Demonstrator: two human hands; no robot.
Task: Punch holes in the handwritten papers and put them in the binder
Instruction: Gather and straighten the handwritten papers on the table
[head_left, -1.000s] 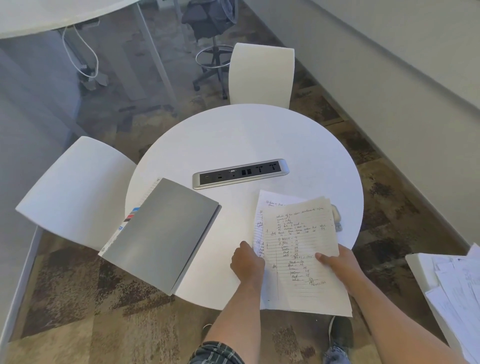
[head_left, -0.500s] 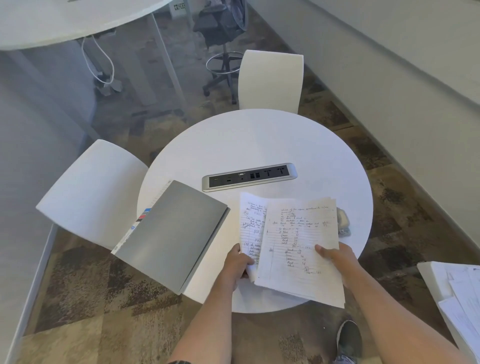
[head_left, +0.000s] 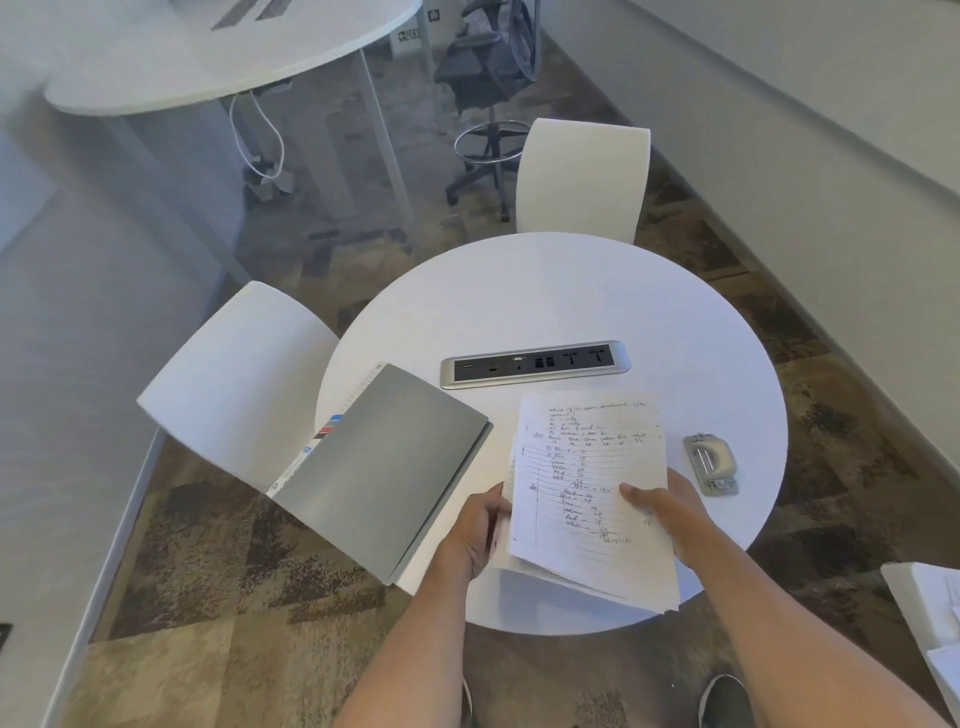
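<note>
I hold a stack of handwritten lined papers (head_left: 587, 483) over the near part of the round white table (head_left: 571, 296). My left hand (head_left: 475, 530) grips the stack's left edge and my right hand (head_left: 660, 506) grips its right side, thumb on top. A closed grey binder (head_left: 384, 467) lies to the left, overhanging the table's edge, with coloured tabs showing at its left side. A grey metal hole punch (head_left: 710, 462) sits on the table to the right of the papers.
A silver power and socket strip (head_left: 535, 364) is set into the table's middle. White chairs stand at the left (head_left: 239, 379) and far side (head_left: 582, 176). More loose papers lie on a white surface (head_left: 930, 608) at the right edge. A black office chair (head_left: 488, 78) stands beyond.
The fanned sheets have been pulled together into one squared stack, shifted left. The hole punch, mostly hidden behind the papers before, is now in plain view.
</note>
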